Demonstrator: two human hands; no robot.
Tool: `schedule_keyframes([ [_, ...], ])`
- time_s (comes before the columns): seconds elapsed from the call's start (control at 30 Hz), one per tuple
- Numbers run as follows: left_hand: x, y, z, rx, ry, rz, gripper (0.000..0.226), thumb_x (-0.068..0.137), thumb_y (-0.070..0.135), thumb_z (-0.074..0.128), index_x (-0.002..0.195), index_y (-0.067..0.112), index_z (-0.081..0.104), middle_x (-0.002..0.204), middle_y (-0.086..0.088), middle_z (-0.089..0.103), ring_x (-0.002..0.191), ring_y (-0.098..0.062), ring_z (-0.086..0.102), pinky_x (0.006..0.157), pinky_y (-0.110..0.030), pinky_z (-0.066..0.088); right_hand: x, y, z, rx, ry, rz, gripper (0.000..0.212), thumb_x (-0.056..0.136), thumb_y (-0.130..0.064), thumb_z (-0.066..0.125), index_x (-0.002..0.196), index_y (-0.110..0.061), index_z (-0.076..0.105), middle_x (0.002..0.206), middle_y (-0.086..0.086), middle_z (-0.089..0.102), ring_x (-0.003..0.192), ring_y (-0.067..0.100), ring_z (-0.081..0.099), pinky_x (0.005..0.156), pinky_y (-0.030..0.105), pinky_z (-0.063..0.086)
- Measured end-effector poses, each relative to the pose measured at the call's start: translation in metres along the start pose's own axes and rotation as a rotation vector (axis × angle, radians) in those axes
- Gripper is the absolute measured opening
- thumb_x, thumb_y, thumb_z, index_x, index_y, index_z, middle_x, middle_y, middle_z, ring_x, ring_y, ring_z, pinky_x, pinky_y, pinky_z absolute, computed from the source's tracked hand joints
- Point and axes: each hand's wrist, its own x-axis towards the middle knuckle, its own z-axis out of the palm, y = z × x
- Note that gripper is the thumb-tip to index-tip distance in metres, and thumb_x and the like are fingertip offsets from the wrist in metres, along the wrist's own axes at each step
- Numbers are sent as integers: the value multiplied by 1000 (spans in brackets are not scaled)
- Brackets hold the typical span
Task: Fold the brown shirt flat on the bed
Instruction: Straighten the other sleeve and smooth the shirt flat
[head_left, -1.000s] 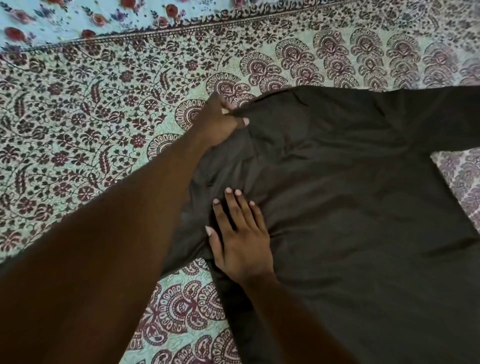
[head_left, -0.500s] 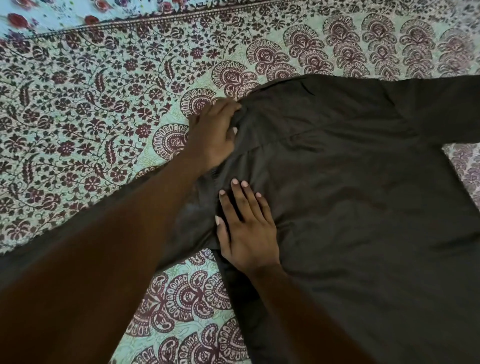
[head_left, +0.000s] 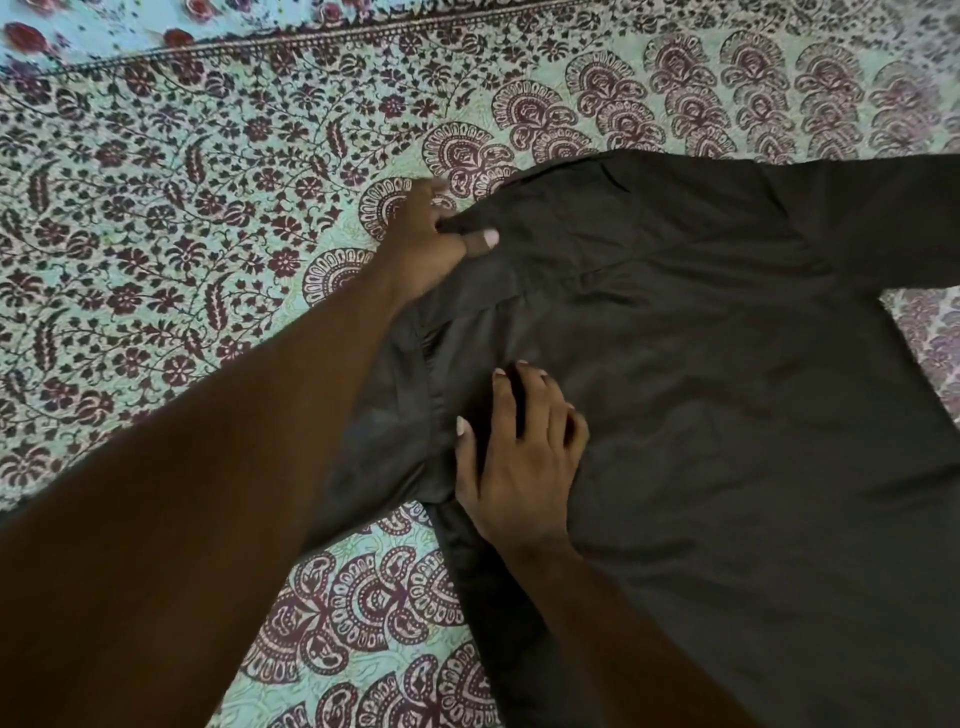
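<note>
The dark brown shirt (head_left: 701, 364) lies spread on the bed, back side up, filling the right half of the view. One sleeve runs off the right edge. My left hand (head_left: 426, 239) pinches the shirt's near shoulder edge between thumb and fingers at the left side of the collar area. My right hand (head_left: 519, 452) rests on the cloth lower down, by the left sleeve seam, with its fingers slightly bent and spread. The left sleeve (head_left: 374, 441) is bunched under my left forearm and partly hidden.
The bed is covered by a light green sheet (head_left: 208, 234) printed with maroon flowers and paisley. A pale blue floral cloth (head_left: 78, 31) shows at the far top left. Bare sheet lies to the left and below the shirt.
My left hand changed its hold on the shoulder edge, its thumb now lying on top of the cloth. My right hand's fingers have bent a little. The view shifted slightly.
</note>
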Motion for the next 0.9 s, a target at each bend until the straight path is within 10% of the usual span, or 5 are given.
schedule_keyframes([
  [0.2,8,-6,6,108,-21,1,67,69,7,91,128,18,63,124,1,69,119,-20,66,102,-31,52,20,8,-17,-9,-56,6,56,101,-56,46,141,-18,60,143,7,57,125,28,54,99,47,40],
  [0.43,10,42,47,520,210,-106,58,78,66,70,116,21,68,120,-7,70,117,-36,63,102,-48,48,109,110,-17,-40,-38,-20,48,102,-50,46,139,-22,58,141,9,50,119,31,49,92,50,48],
  [0.77,48,47,58,225,177,271,38,76,8,80,90,20,47,78,14,51,71,-10,49,71,-35,44,102,120,-8,-41,9,-39,44,102,-44,49,138,-21,62,140,8,55,118,29,51,90,46,45],
  [0.9,44,31,55,543,171,359,37,88,24,76,113,17,50,110,-5,61,103,-32,59,86,-50,50,101,121,-9,-30,-5,-35,44,102,-43,50,139,-21,61,140,8,55,117,29,51,90,47,46],
])
